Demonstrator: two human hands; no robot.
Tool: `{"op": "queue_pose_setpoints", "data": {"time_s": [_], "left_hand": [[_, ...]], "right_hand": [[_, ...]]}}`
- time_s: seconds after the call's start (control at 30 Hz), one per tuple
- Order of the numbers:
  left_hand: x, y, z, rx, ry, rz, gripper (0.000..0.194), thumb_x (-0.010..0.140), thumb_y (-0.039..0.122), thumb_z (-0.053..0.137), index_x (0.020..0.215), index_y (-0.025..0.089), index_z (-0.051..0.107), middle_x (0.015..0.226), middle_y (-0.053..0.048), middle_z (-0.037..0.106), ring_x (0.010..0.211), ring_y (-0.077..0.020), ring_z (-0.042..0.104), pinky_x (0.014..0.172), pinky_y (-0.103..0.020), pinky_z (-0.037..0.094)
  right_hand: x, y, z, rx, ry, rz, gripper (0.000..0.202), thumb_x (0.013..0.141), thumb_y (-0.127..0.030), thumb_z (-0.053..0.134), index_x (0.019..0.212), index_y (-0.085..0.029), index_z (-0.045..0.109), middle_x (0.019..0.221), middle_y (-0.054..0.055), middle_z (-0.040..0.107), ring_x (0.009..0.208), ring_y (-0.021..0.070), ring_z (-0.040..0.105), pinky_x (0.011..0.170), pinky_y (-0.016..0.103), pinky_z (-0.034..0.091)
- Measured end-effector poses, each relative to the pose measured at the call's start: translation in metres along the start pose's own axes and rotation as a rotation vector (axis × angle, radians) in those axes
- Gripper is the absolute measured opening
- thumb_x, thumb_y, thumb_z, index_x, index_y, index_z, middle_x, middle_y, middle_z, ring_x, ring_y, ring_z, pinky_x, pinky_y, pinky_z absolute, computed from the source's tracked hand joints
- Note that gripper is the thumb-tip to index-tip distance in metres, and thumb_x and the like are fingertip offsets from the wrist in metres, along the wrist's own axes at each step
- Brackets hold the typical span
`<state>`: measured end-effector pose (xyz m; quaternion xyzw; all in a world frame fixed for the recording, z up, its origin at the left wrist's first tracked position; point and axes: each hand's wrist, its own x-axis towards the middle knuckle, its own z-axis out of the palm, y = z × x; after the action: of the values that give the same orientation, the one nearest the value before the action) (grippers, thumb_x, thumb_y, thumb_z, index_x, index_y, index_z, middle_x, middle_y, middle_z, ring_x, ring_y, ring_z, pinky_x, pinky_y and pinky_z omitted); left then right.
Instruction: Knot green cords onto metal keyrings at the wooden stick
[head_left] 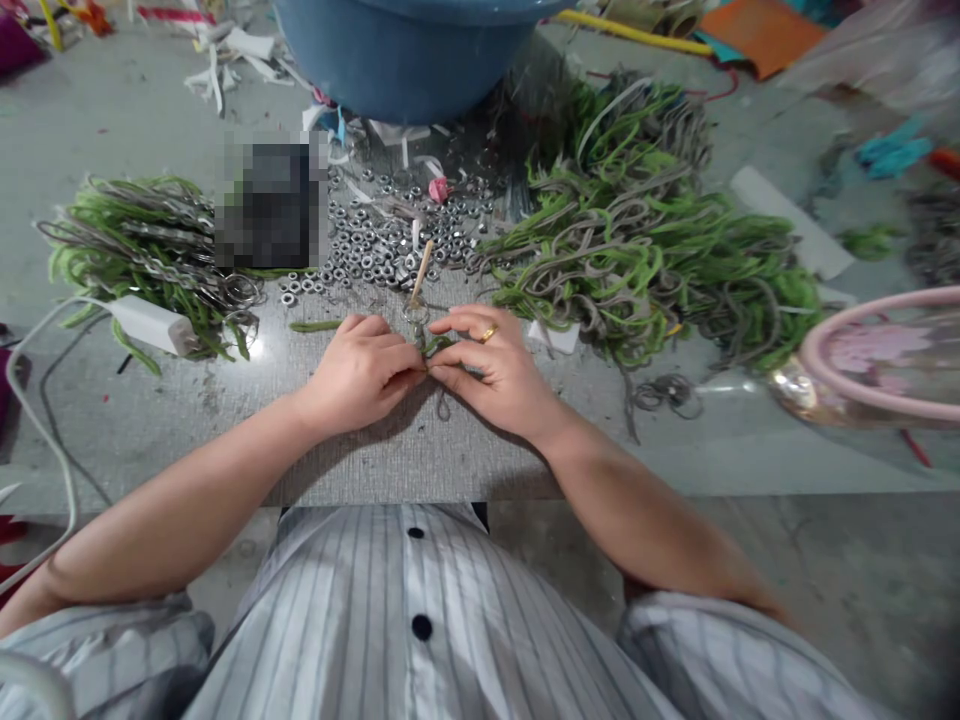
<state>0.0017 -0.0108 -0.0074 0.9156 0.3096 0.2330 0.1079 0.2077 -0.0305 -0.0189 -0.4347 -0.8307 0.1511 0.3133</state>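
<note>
My left hand (367,370) and my right hand (491,370) meet fingertip to fingertip near the table's front edge. Both are closed in a pinch on a green and grey cord (439,345), a small loop of which hangs below the fingers. Just above them a metal key ring (415,312) joins the cord and lies around the foot of a thin wooden stick (423,270). A green cord end (315,326) sticks out left of my left hand. The exact knot between the fingertips is hidden.
Many metal nuts (367,245) lie scattered beyond my hands, before a blue basin (405,60). A large heap of green and grey cords (637,230) is on the right. Corded key rings (142,240) and a white charger (154,325) lie left; a pink-rimmed container (885,400) stands right.
</note>
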Motion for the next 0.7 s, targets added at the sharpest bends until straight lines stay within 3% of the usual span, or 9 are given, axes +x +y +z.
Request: {"op": "queue_pose_setpoints", "data": {"time_s": [0.13, 0.33, 0.7], "left_hand": [[0.0003, 0.0021, -0.0058, -0.004, -0.119, -0.041, 0.025, 0.087, 0.033, 0.051, 0.072, 0.018, 0.064, 0.068, -0.001, 0.066, 0.071, -0.0183, 0.05, 0.071, -0.034, 0.03], [0.0005, 0.0041, -0.0058, 0.055, -0.169, -0.078, 0.018, 0.08, 0.025, 0.05, 0.074, 0.018, 0.065, 0.069, -0.002, 0.067, 0.072, -0.0194, 0.052, 0.071, -0.036, 0.032], [-0.0004, 0.0022, -0.003, 0.1, -0.172, -0.101, 0.017, 0.082, 0.024, 0.05, 0.077, 0.018, 0.065, 0.071, -0.003, 0.068, 0.075, -0.0213, 0.054, 0.071, -0.036, 0.033]], "right_hand": [[-0.0002, 0.0004, 0.0002, -0.039, -0.095, 0.017, 0.014, 0.086, -0.027, 0.061, 0.076, -0.025, 0.07, 0.114, 0.004, 0.069, 0.121, 0.0289, 0.051, 0.103, 0.054, 0.032], [-0.0023, -0.0012, -0.0022, -0.088, -0.223, 0.041, 0.009, 0.08, -0.021, 0.064, 0.071, -0.023, 0.066, 0.124, 0.006, 0.066, 0.129, 0.0333, 0.045, 0.106, 0.066, 0.02], [-0.0017, 0.0007, 0.001, -0.061, -0.114, 0.093, 0.012, 0.083, -0.023, 0.062, 0.071, -0.024, 0.065, 0.116, 0.004, 0.069, 0.126, 0.031, 0.05, 0.108, 0.062, 0.02]]}}
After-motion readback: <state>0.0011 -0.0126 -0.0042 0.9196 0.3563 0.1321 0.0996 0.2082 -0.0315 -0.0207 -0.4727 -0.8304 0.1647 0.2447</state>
